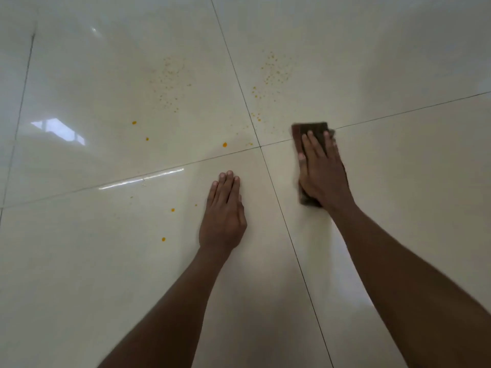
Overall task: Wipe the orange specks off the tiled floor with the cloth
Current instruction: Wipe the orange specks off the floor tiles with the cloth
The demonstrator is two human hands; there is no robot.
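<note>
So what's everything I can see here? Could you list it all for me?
tiled floor: one, glossy cream, fills the view
grout lines: several, dark, crossing near the centre
orange specks: many, two fine clusters far off, larger drops scattered to the left
cloth: one, dark brown, folded, flat on the floor under the right hand
left hand: one, flat on the tile, fingers straight
right hand: one, pressing the cloth down, fingers straight
</note>
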